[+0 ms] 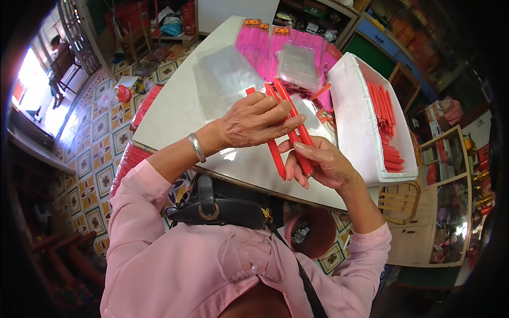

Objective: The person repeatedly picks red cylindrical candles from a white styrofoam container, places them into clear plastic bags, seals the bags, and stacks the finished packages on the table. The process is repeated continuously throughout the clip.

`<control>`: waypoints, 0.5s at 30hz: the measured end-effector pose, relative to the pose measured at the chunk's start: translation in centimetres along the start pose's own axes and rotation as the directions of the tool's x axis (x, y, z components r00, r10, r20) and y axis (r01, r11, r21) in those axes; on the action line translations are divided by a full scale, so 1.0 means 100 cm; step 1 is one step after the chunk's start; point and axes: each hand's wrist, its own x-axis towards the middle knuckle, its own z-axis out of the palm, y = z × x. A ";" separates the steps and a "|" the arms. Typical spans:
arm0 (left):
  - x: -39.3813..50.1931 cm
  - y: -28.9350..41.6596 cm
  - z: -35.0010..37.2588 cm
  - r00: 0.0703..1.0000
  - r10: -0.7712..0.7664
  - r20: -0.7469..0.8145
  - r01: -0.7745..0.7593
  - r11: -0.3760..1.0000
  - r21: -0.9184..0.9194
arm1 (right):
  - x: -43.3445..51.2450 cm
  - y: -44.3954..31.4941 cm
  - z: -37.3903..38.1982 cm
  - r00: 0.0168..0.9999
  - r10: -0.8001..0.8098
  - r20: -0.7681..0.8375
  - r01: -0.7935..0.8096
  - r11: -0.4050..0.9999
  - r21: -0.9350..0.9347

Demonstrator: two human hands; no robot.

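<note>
My left hand [254, 121], with a silver bracelet at the wrist, grips a slim red candle [276, 159] that slants down below the fingers. Two more red candles [303, 158] lie side by side in my right hand [328, 165], its thumb pressed across them. The left fingertips reach over this pair and touch it. Under both hands, clear plastic bags [228, 71] are spread on a white tabletop [175, 115]. To the right stands a white foam box [354, 119], with many loose red candles [379, 107] inside.
Bags of pink sticks [254, 47] cover the table's far end, with a stack of clear sleeves [298, 65] on top. A red bucket [318, 234] stands below the near edge. Red packs [129, 163] sit along the left side. A person [57, 47] is at the doorway.
</note>
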 end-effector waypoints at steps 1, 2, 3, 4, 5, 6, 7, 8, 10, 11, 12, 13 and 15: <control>-0.001 0.001 0.001 1.000 -0.005 0.006 0.005 1.000 -0.002 | 0.000 0.002 -0.002 1.000 -0.002 -0.019 0.002 1.000 -0.005; -0.001 0.002 0.003 1.000 -0.010 0.012 0.010 1.000 -0.003 | -0.001 0.005 -0.003 0.999 -0.003 -0.038 0.003 1.000 -0.011; -0.001 0.003 0.003 0.999 -0.026 0.031 0.026 1.000 -0.002 | 0.000 0.007 -0.004 0.999 -0.006 -0.051 0.005 1.000 -0.018; 0.000 0.004 0.003 0.998 -0.042 0.051 0.042 0.999 -0.001 | -0.001 0.006 -0.001 0.996 0.003 -0.090 -0.006 1.000 -0.027; 0.000 0.005 0.002 0.996 -0.057 0.070 0.058 0.998 0.001 | 0.001 0.005 -0.004 0.992 -0.009 -0.125 -0.004 0.994 -0.106; 0.002 0.005 0.000 0.992 -0.083 0.091 0.088 0.995 -0.046 | 0.001 0.005 -0.008 0.986 -0.027 -0.166 -0.005 0.983 -0.184; 0.000 0.006 -0.001 0.979 -0.132 0.154 0.153 0.979 -0.133 | 0.001 0.005 -0.010 0.977 -0.048 -0.207 -0.008 0.966 -0.260; -0.002 0.007 -0.001 0.960 -0.173 0.221 0.221 0.951 -0.215 | 0.001 0.003 -0.011 0.964 -0.048 -0.263 -0.056 0.925 -0.376; -0.001 0.011 -0.005 0.925 -0.239 0.297 0.337 0.875 -0.347 | 0.002 0.017 -0.032 0.929 -0.276 -0.246 0.019 0.700 -0.714; 0.002 0.017 -0.010 0.866 -0.382 0.324 0.492 0.772 -0.404 | 0.000 0.024 -0.042 0.902 -0.377 -0.209 0.030 0.539 -0.842; 0.005 0.022 -0.021 0.772 -0.517 0.368 0.635 0.641 -0.432 | -0.002 0.014 -0.038 0.902 -0.385 -0.196 -0.075 0.306 -0.949; 0.007 0.024 -0.029 0.657 -0.630 0.414 0.749 0.482 -0.456 | -0.004 0.009 -0.036 0.903 -0.386 -0.192 -0.100 0.245 -0.964; 0.009 0.002 -0.028 0.335 -0.751 0.569 0.868 0.011 -0.497 | -0.009 0.002 -0.035 0.904 -0.384 -0.187 -0.151 0.122 -0.981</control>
